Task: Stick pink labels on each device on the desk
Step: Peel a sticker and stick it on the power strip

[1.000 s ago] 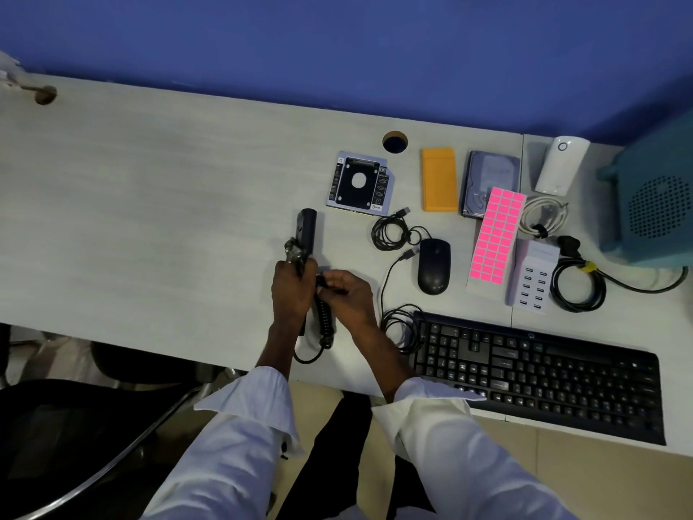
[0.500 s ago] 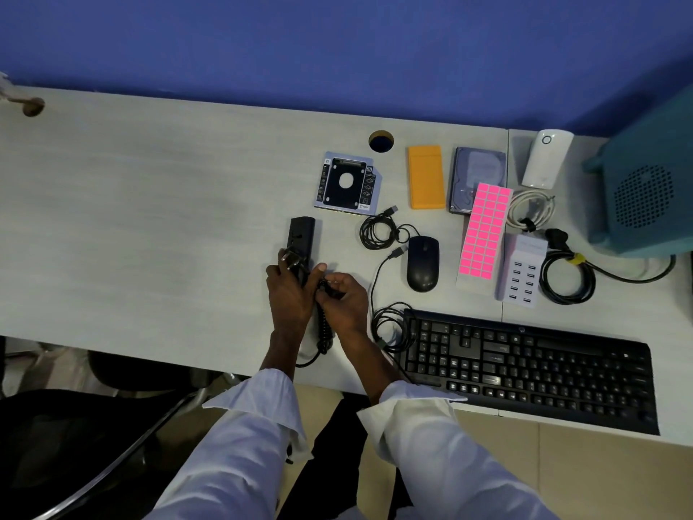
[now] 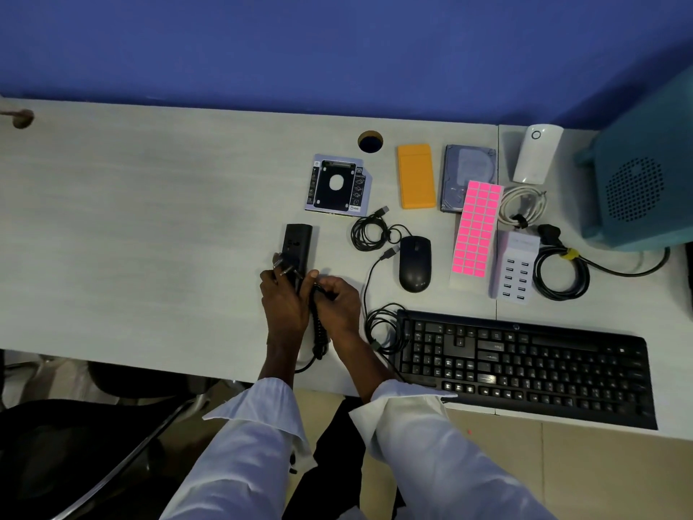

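Our hands cover the lower end of the black power strip, so we can't tell how its cord joins it. The teal box at right is cut off by the frame, and the pink label sheet, centre right, overlaps the hard drive. No label on the strip that we can see. The left half of the desk is wide open; the right is crowded, with the keyboard overhanging the near edge. Our left hand is curled around the plug, prongs poking out. Our right hand pinches the cord just beside it.
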Tool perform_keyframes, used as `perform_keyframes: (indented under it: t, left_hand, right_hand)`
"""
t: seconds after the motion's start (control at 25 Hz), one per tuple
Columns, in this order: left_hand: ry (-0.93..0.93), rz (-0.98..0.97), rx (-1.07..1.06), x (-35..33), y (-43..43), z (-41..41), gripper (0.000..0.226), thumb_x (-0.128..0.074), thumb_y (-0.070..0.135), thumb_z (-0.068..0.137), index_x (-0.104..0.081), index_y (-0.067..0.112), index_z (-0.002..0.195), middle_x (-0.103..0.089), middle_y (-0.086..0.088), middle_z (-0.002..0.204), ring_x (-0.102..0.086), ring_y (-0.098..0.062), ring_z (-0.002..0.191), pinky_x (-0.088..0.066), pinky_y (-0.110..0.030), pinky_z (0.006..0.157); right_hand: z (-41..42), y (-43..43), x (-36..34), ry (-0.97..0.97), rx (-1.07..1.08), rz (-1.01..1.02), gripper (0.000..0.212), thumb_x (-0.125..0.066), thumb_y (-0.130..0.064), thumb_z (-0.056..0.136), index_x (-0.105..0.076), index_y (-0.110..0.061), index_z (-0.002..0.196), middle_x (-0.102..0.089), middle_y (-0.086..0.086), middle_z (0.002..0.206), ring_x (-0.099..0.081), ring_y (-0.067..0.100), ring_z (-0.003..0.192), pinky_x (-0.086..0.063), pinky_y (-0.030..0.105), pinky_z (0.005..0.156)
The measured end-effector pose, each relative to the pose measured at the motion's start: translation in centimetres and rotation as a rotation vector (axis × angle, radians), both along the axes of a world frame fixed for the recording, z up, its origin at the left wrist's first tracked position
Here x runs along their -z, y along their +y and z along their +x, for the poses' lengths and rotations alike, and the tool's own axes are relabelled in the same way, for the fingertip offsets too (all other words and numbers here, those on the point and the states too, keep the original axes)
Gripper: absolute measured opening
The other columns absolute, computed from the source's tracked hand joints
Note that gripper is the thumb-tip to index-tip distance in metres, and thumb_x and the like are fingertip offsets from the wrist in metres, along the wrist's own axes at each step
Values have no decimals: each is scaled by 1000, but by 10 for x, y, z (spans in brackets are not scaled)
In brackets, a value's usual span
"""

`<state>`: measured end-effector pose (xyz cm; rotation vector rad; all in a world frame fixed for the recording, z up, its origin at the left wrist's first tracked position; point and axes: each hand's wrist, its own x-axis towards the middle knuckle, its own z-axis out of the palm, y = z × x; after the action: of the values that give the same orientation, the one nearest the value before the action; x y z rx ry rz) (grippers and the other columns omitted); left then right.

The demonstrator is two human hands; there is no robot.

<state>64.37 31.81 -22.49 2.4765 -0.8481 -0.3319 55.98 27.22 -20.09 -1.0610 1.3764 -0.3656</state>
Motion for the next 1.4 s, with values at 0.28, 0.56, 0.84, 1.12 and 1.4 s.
perform_keyframes:
  t: [0.28,0.56,0.84,1.12,1.4]
  left_hand:
    - [105,-32,49,-5,13,2,69,-50,49,96,-34,7,147,-51,-19,114,-50,-32,100,-43,-37,85]
    - [59,-37,126,-6,32,-1,77,-59,42,89,-32,2,148,-52,-20,121,-50,-32,108,-41,-36,93]
    - [-32,40,-4,-9,32,1,76,-67,37,85,-35,5,146,-53,-22,122,-53,-39,106,-49,-45,84]
    - [-92,-2,-59,-22,3,-9,69,-57,35,77,-46,8,139,-53,-19,129,-52,-40,114,-45,-52,92]
    - [-8,-211,403,-37,-118,-100,44,-57,21,86,-58,13,130,-60,-9,127,-56,-28,115,-48,-41,93]
  right_hand:
    - [4,-2,-4,112,-70,-56,20,-63,-12,85,-77,-17,99,-77,0,98,-70,14,91,-50,21,82]
    - [1,-2,-3,140,-6,-55,26,-61,-7,82,-76,-19,99,-75,-1,100,-69,15,94,-53,26,88]
    - [-8,-2,-3,284,89,-157,16,-58,-10,83,-67,-15,94,-71,4,95,-68,22,89,-49,25,76]
    - [-27,-12,-15,236,46,-293,20,-59,-12,82,-63,-16,101,-66,1,94,-63,17,85,-50,27,75]
    - [-117,-84,-24,292,329,-374,20,-55,-14,84,-64,-19,101,-69,0,99,-66,21,92,-55,34,76]
